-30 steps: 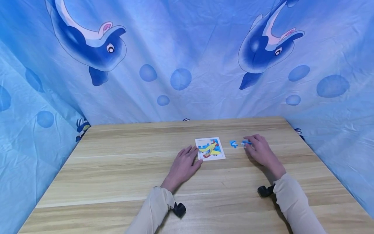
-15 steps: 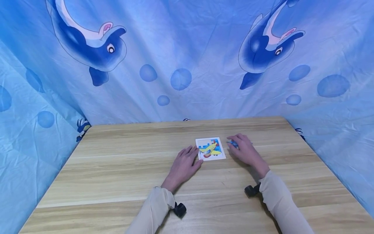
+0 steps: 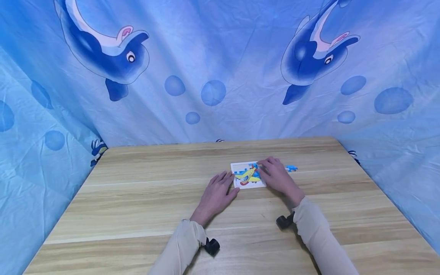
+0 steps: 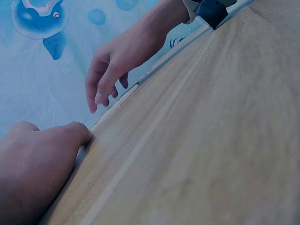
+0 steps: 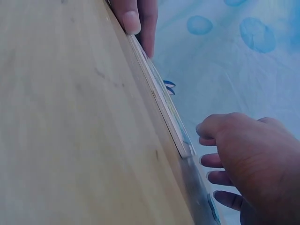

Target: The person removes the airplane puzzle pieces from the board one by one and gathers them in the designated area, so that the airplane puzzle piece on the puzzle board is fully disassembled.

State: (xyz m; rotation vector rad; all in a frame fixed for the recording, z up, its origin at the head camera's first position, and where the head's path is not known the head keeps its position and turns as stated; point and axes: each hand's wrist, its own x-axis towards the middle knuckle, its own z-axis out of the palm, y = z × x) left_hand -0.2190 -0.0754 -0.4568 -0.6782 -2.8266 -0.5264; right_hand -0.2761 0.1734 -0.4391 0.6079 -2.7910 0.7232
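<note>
Head view: the puzzle board (image 3: pixel 252 186) lies flat on the worktop (image 3: pixel 137 214), nearly square with no marked long axis, its yellow plane (image 3: pixel 249 176) running diagonally from the near-left part to the far-right. A pale gap (image 3: pixel 242 168) shows in the board's far-left part. The left hand (image 3: pixel 217 194) is at the board's left side, fingertips touching that rim and thumb by the near-left corner; its grip is spread, wrapped round nothing. The right hand (image 3: pixel 276 176) is at the board's right edge, fingertips over or beside its far-right part. What counts most is that the gap lies to the left of those fingertips, across the plane's tail. A loose blue piece (image 3: pixel 292 168) lies to the board's right, past the right hand, which is the nearer one; its longer side points roughly toward the board.

Left wrist view: the board is a thin edge-on strip starting at the left thumb; the right hand's bent fingers hang above it, pointing down.

Right wrist view: left thumb and a finger meet the board's left end. At its right end the right hand's thumb sits close to bent fingers; whether that grip pinches a piece I cannot tell.
</note>
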